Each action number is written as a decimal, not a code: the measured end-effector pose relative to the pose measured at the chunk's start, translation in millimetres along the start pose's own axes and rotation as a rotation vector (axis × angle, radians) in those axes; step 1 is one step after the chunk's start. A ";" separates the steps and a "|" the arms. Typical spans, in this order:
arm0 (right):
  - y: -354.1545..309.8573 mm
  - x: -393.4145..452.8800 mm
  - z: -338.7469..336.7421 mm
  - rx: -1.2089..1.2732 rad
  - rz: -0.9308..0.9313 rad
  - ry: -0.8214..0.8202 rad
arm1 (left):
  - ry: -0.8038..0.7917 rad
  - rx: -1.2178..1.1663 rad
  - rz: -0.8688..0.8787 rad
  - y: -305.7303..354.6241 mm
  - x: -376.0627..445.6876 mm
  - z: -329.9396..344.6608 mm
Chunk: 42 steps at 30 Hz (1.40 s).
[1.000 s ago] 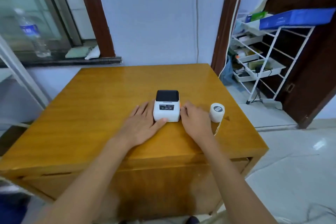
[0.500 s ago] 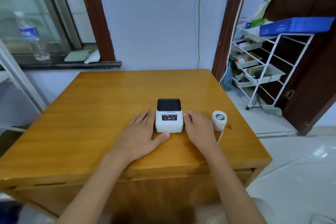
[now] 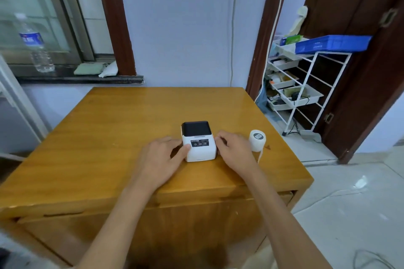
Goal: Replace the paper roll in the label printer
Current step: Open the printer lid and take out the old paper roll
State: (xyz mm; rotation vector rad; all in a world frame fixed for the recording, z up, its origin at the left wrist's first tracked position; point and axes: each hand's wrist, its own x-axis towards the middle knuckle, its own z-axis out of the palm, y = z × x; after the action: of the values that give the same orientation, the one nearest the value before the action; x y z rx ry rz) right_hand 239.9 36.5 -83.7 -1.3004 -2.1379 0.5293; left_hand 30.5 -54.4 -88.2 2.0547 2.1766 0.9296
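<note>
A small white label printer [image 3: 200, 149] with a black lid stands shut on the wooden table [image 3: 109, 137]. My left hand [image 3: 161, 159] presses against its left side, thumb on the front left corner. My right hand [image 3: 235, 152] grips its right side with curled fingers. A white paper roll [image 3: 258, 140] stands upright just right of my right hand, with a loose strip trailing toward the table's front edge.
A white wire rack [image 3: 306, 85] with trays and a blue basket [image 3: 332, 43] stands to the right by a dark door. A water bottle [image 3: 37, 48] and cloths sit on the windowsill at back left. The table's front edge lies close below my hands.
My left thumb has risen from the table onto the printer's front corner and my right fingers have curled against its side. The view has tilted slightly upward.
</note>
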 end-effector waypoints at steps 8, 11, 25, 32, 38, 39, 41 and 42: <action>-7.2 -3.5 1.6 -0.046 -0.130 -0.078 | 0.081 0.047 -0.100 2.1 -0.6 -2.5; -7.2 -3.1 4.1 -0.100 -0.161 -0.074 | 0.065 0.035 -0.099 3.9 -1.0 -1.8; -3.6 6.1 -0.6 0.080 -0.029 -0.180 | 0.085 -0.085 -0.159 -1.0 -2.7 -2.7; -2.3 7.5 0.6 0.086 -0.005 -0.180 | 0.091 -0.059 -0.169 2.0 -3.5 -3.7; -1.6 7.1 1.7 0.111 0.010 -0.186 | 0.088 -0.065 -0.171 3.8 -3.5 -6.2; -1.0 6.9 1.8 0.114 0.011 -0.186 | 0.088 -0.065 -0.169 4.3 -3.7 -6.6; -1.0 6.4 1.3 0.115 0.014 -0.188 | 0.085 -0.069 -0.171 4.7 -3.9 -7.0; -1.3 6.0 0.8 0.114 0.014 -0.189 | 0.084 -0.072 -0.173 4.7 -4.1 -7.1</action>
State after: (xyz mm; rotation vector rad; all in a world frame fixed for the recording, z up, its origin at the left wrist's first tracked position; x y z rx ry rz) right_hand 236.4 41.2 -82.0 -1.2458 -2.2149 0.7964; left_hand 32.5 -61.2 -81.9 1.7932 2.2810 1.0742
